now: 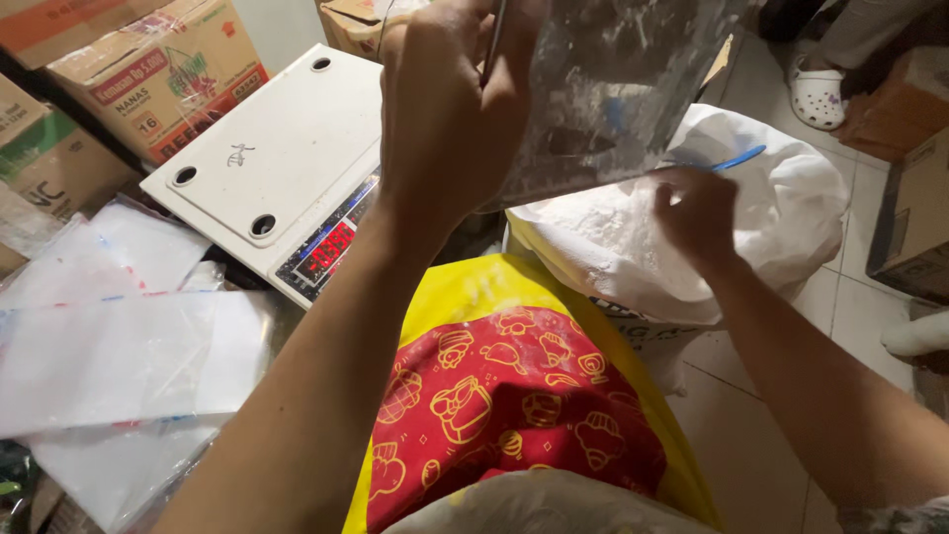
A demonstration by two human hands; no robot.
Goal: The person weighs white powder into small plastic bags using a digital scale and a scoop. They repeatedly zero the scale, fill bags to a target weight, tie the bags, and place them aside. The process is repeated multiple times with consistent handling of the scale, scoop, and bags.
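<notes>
Cardboard boxes (148, 59) crowd the tiled floor (751, 435) around a white digital scale (277, 163), with flat clear bags (109, 346) stacked just beside it, handy for weighing. Left hand (450, 119) holds a dusty clear plastic bag (623, 79) up by its mouth, fingers clamped on the edge. Right hand (697, 213), fingers closed on a blue scoop handle (736, 158), rests in the open white sack of powder (692, 227) directly below the bag.
</notes>
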